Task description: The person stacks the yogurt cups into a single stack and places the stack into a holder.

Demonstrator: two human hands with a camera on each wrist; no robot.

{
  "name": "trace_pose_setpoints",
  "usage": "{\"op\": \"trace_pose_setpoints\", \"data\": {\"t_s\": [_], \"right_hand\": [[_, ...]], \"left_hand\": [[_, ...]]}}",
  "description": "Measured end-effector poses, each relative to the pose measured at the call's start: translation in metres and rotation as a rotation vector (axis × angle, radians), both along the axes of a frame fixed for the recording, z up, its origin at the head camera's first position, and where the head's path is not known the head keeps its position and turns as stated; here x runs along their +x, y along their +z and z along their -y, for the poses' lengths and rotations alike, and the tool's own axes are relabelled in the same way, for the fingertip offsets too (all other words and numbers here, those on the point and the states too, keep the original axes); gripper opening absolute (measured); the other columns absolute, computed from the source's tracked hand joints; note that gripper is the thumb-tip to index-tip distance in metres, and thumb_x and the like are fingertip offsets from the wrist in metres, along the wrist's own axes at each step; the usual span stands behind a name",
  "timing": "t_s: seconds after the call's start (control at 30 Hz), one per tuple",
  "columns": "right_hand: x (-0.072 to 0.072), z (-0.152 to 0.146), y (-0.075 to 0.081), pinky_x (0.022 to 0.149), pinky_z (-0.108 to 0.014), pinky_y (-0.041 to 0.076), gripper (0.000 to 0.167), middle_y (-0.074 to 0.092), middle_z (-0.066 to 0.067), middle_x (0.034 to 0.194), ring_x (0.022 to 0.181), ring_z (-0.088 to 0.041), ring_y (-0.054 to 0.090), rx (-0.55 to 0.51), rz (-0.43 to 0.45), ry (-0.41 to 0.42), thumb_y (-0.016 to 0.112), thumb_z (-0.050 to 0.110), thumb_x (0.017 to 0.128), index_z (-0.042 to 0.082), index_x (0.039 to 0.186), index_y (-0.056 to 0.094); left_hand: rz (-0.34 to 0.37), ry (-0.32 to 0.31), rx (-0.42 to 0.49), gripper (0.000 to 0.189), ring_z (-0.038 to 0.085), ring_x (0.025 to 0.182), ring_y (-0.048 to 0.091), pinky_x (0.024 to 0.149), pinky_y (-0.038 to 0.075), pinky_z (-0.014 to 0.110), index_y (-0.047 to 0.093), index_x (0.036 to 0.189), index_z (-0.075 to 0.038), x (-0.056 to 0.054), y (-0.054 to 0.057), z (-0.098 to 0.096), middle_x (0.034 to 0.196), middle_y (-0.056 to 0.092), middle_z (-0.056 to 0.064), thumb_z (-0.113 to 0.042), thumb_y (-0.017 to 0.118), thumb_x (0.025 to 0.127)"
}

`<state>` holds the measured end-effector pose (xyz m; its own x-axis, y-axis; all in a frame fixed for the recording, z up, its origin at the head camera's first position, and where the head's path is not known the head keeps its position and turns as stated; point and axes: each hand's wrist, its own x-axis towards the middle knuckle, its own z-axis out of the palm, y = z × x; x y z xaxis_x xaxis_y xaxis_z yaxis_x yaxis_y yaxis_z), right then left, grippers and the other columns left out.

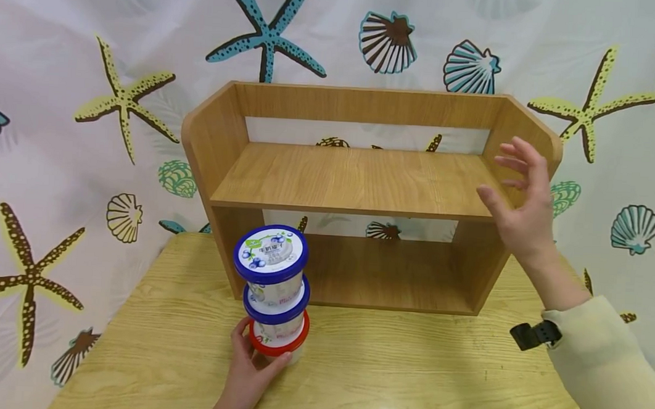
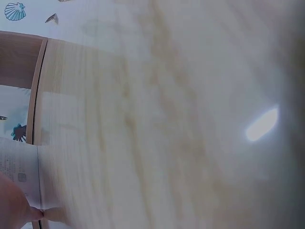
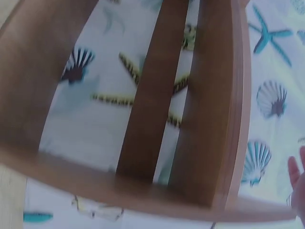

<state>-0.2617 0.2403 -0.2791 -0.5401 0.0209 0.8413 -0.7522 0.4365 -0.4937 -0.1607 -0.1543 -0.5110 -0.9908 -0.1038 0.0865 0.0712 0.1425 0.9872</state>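
Observation:
Three round tubs with lids stand in a stack in the head view. The top tub [image 1: 271, 257] has a blue-rimmed lid with a blueberry picture, the middle tub [image 1: 278, 301] also has a blue rim, and the bottom tub [image 1: 279, 338] has a red one. My left hand [image 1: 247, 373] grips the bottom tub, thumb on the near right side and fingers on the left. That hand's edge and a pale tub wall [image 2: 19, 167] show in the left wrist view. Raised in the air before the shelf's right side, my right hand [image 1: 524, 208] holds nothing, fingers loosely bent and spread.
A two-level wooden shelf [image 1: 356, 181] stands on the light wood table [image 1: 386, 362], behind the tubs. Its upper board has raised side panels and a back rail. Behind it hangs a white cloth [image 1: 165, 11] printed with starfish and shells. A black watch [image 1: 537, 334] is on the right wrist.

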Motion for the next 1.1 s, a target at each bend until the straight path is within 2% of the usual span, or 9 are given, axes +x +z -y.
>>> {"op": "trace_pose_setpoints", "data": {"t_s": [0.1, 0.23, 0.37, 0.57, 0.73, 0.8, 0.9, 1.0, 1.1], "right_hand": [[-0.002, -0.013, 0.007, 0.087, -0.022, 0.041, 0.068, 0.052, -0.008, 0.133, 0.119, -0.015, 0.051, -0.026, -0.065, -0.099, 0.07, 0.036, 0.087, 0.004, 0.14, 0.043], [-0.004, -0.025, 0.02, 0.092, -0.024, 0.036, 0.066, 0.049, -0.007, 0.134, 0.125, -0.014, 0.043, -0.031, -0.142, -0.262, 0.065, 0.039, 0.085, 0.0, 0.136, 0.047], [-0.011, -0.039, 0.03, 0.097, -0.028, 0.031, 0.06, 0.043, -0.001, 0.139, 0.13, -0.013, 0.035, 0.016, -0.136, -0.373, 0.062, 0.032, 0.085, 0.004, 0.137, 0.049], [-0.023, -0.053, 0.03, 0.088, -0.02, 0.033, 0.056, 0.041, 0.003, 0.139, 0.124, -0.014, 0.041, 0.057, 0.02, -0.398, 0.062, 0.025, 0.089, 0.018, 0.142, 0.045], [-0.028, -0.056, 0.024, 0.079, -0.019, 0.033, 0.052, 0.042, -0.009, 0.136, 0.119, -0.023, 0.046, 0.087, 0.13, -0.405, 0.058, 0.021, 0.093, 0.017, 0.143, 0.044], [-0.029, -0.056, 0.02, 0.076, -0.018, 0.033, 0.05, 0.043, -0.013, 0.134, 0.113, -0.021, 0.047, 0.08, 0.144, -0.407, 0.056, 0.02, 0.094, 0.015, 0.143, 0.045], [-0.031, -0.056, 0.017, 0.071, -0.018, 0.033, 0.047, 0.046, -0.014, 0.127, 0.101, -0.01, 0.044, 0.071, 0.149, -0.414, 0.054, 0.018, 0.095, 0.013, 0.141, 0.047], [-0.032, -0.056, 0.014, 0.067, -0.018, 0.034, 0.044, 0.048, -0.005, 0.118, 0.093, 0.0, 0.04, 0.057, 0.149, -0.41, 0.054, 0.018, 0.095, 0.014, 0.139, 0.049], [-0.032, -0.056, 0.013, 0.065, -0.017, 0.036, 0.043, 0.048, 0.005, 0.115, 0.089, -0.001, 0.042, 0.035, 0.153, -0.392, 0.054, 0.018, 0.096, 0.015, 0.139, 0.05]], "left_hand": [[0.01, 0.001, 0.008, 0.098, 0.035, 0.131, 0.037, 0.11, 0.026, 0.052, 0.007, 0.146, -0.008, 0.0, 0.0, 0.001, 0.141, 0.037, 0.025, -0.005, 0.079, 0.08], [0.021, -0.004, 0.004, 0.098, 0.038, 0.131, 0.036, 0.11, 0.025, 0.055, 0.006, 0.146, -0.008, -0.001, 0.001, 0.0, 0.142, 0.035, 0.026, -0.007, 0.079, 0.08], [0.028, -0.008, -0.002, 0.098, 0.04, 0.132, 0.035, 0.11, 0.024, 0.056, 0.006, 0.146, -0.008, -0.001, 0.003, -0.001, 0.142, 0.034, 0.026, -0.009, 0.079, 0.081], [0.021, -0.006, -0.004, 0.098, 0.039, 0.132, 0.035, 0.111, 0.024, 0.056, 0.006, 0.146, -0.007, -0.002, 0.002, 0.0, 0.142, 0.034, 0.026, -0.009, 0.079, 0.081], [0.016, -0.002, -0.002, 0.098, 0.039, 0.132, 0.035, 0.111, 0.024, 0.055, 0.006, 0.146, -0.006, -0.001, 0.001, 0.001, 0.142, 0.034, 0.026, -0.008, 0.079, 0.08], [0.008, 0.0, -0.003, 0.098, 0.039, 0.131, 0.035, 0.11, 0.024, 0.055, 0.006, 0.146, -0.006, -0.001, 0.0, 0.001, 0.141, 0.035, 0.027, -0.007, 0.079, 0.08], [0.0, 0.004, -0.005, 0.098, 0.037, 0.13, 0.037, 0.11, 0.026, 0.054, 0.007, 0.146, -0.006, -0.001, 0.0, 0.001, 0.14, 0.036, 0.026, -0.006, 0.079, 0.08], [-0.006, 0.006, -0.002, 0.098, 0.036, 0.129, 0.038, 0.109, 0.027, 0.053, 0.007, 0.146, -0.006, -0.001, -0.001, 0.002, 0.14, 0.037, 0.025, -0.005, 0.079, 0.079], [-0.002, 0.003, -0.003, 0.098, 0.037, 0.13, 0.038, 0.109, 0.027, 0.054, 0.006, 0.146, -0.005, 0.0, 0.0, 0.002, 0.14, 0.037, 0.026, -0.006, 0.079, 0.08]]}}
